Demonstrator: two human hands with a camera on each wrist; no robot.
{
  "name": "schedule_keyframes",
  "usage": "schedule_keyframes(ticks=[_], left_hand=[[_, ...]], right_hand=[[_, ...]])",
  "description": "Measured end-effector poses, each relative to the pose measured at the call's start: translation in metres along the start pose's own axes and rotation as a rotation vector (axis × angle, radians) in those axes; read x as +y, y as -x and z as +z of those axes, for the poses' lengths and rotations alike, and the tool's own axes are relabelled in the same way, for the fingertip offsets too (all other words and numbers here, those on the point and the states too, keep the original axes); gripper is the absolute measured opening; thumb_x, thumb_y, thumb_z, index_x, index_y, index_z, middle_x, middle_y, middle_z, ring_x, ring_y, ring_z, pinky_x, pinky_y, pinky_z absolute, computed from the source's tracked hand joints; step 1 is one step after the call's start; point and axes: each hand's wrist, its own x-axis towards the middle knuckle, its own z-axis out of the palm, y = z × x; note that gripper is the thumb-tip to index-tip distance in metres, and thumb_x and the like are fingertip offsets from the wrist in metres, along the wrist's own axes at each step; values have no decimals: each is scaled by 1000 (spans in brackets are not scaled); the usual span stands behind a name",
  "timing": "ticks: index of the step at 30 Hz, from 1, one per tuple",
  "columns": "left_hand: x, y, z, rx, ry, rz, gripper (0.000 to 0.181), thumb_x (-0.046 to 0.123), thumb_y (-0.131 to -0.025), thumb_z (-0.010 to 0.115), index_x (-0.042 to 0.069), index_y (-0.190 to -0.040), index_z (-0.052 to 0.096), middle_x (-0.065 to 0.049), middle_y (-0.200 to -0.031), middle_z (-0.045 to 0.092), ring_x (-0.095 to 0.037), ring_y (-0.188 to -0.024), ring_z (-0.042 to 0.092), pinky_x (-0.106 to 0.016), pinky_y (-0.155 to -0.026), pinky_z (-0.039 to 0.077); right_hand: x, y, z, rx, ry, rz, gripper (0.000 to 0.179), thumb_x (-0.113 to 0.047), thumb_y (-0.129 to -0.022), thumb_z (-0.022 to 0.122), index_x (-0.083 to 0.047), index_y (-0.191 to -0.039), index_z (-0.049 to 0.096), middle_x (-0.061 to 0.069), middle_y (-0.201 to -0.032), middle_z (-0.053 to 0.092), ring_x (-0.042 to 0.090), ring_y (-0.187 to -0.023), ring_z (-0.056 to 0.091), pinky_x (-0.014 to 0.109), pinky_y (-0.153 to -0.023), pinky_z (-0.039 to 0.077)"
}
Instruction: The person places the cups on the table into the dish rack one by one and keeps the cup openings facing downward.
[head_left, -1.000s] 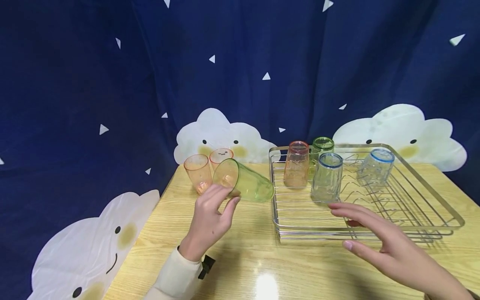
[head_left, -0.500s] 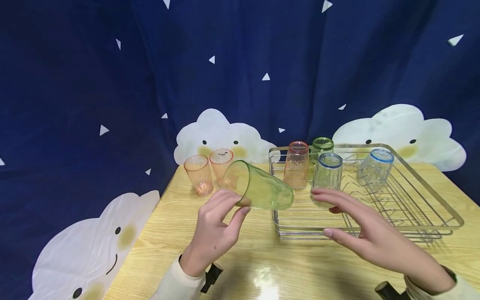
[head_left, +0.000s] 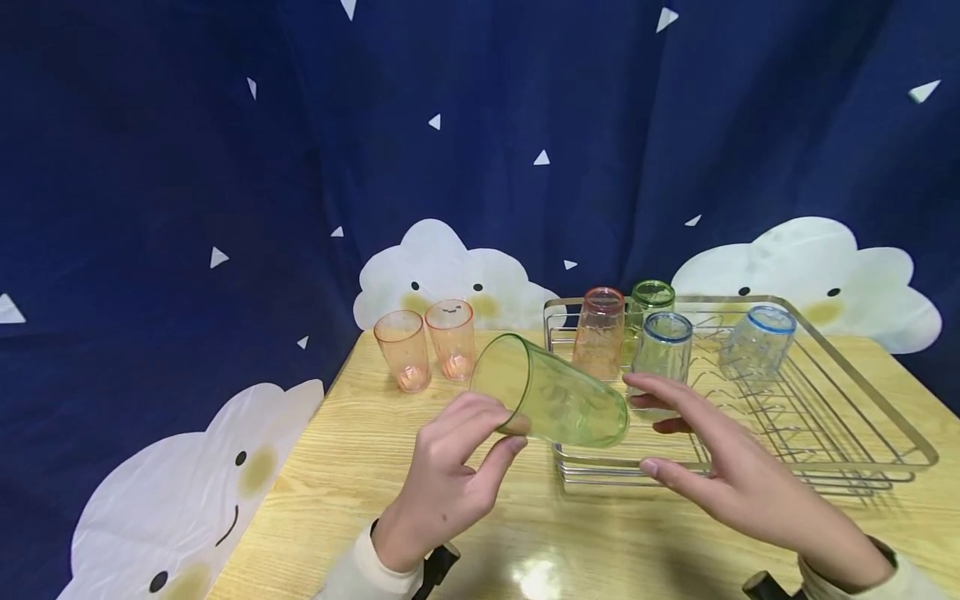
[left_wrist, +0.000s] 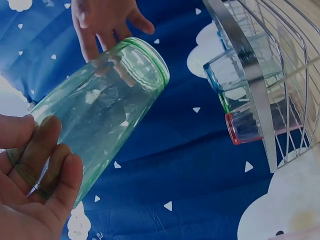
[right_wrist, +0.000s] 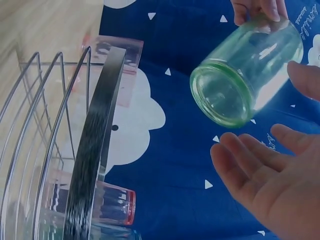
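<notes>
My left hand point(head_left: 461, 471) pinches a clear green cup point(head_left: 573, 400) by its rim. The cup lies tilted in the air, mouth toward the left hand and base toward the right. Just past that base, my right hand point(head_left: 727, 475) is spread with its thumb apart from the fingers and holds nothing. In the right wrist view a gap shows between the right fingers point(right_wrist: 240, 157) and the green cup's base point(right_wrist: 222, 95). Two orange cups point(head_left: 405, 354) stand upright on the table, left of the rack.
A metal wire dish rack point(head_left: 862, 375) occupies the table's right side. Upside down in it are a red-rimmed cup point(head_left: 598, 337), a green cup point(head_left: 651, 298) and two blue-rimmed cups point(head_left: 667, 350), the right one leaning. A dark blue curtain point(head_left: 450, 167) hangs behind the wooden table point(head_left: 352, 450).
My left hand has carried the green cup rightward and slightly down, away from the orange cups. The right hand has shifted left, closer to the cup's base.
</notes>
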Motion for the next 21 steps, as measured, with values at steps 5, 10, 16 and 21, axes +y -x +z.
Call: schedule_keyframes(ticks=[5,10,16,21], left_hand=[[3,0,5,2,30,28,9,1,-86,71,7,-93,71,-4,-83,72,-16,-83,66,-23,-82,56],[7,1,9,-5,44,25,4,5,-89,70,7,-92,71,-3,-83,72,-16,-86,66,-22,-84,56],[11,1,13,-40,55,45,4,9,-92,68,7,-92,72,-1,-84,73,-14,-87,67,-21,-84,56],[12,0,14,-42,54,45,5,9,-93,67,8,-91,71,0,-83,72,-13,-87,67,-21,-85,56]], right_hand=[[0,1,4,-2,-21,-21,83,-1,-81,77,-15,-152,37,2,-150,45,-4,-131,44,14,-93,50],[2,2,7,22,-10,-38,84,-3,-78,81,-13,-150,40,2,-150,47,-6,-134,40,12,-91,49],[3,4,7,12,43,19,86,-10,-78,83,-20,-151,39,1,-146,50,-9,-126,44,15,-88,50],[6,2,6,17,74,27,87,-11,-75,85,-21,-149,41,1,-142,55,-7,-121,49,18,-87,52]])
